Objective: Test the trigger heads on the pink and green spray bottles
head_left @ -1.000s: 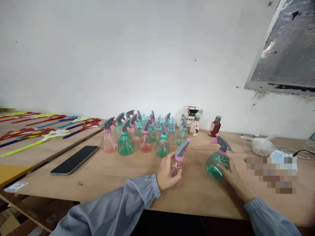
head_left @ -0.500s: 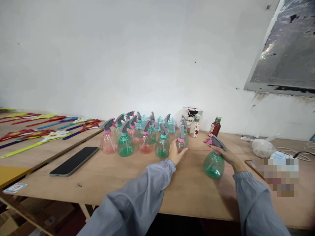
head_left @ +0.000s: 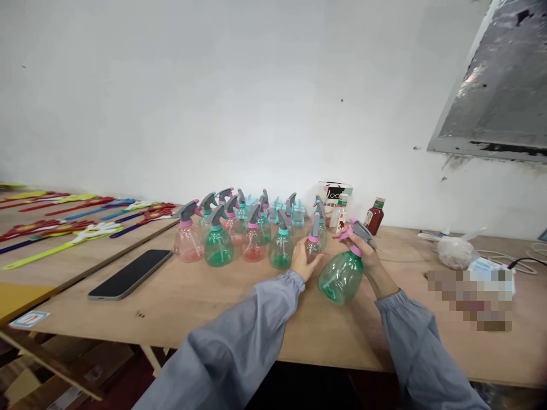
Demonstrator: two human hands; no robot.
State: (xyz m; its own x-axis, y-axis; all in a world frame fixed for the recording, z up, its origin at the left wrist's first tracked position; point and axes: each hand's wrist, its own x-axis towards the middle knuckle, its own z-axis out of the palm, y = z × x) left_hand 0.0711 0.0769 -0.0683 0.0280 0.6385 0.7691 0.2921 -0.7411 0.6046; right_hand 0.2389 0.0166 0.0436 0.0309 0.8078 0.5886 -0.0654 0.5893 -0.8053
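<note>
My right hand (head_left: 368, 261) grips a green spray bottle (head_left: 341, 277) by its grey neck, just below the pink trigger. That bottle is tilted, its base pointing down and to the left. My left hand (head_left: 304, 262) is closed around another spray bottle (head_left: 314, 238) with a pink collar and grey head; the hand hides most of its body. Left of this hand stands a green spray bottle (head_left: 281, 250) with a turquoise collar. Beyond it are a pink spray bottle (head_left: 253, 246), another green spray bottle (head_left: 219, 247) and several more in rows.
A black phone (head_left: 130, 274) lies on the wooden table (head_left: 205, 313). At the back stand a white printed box (head_left: 329, 193) and a brown-red bottle (head_left: 375, 217). To the right lie a plastic bag (head_left: 457, 253) and cables. Colourful hand-shaped clappers (head_left: 92, 234) cover the left table.
My right hand has moved left with the green spray bottle, which has gone from upright to tilted and is now close to my left hand. My left hand stays at its bottle.
</note>
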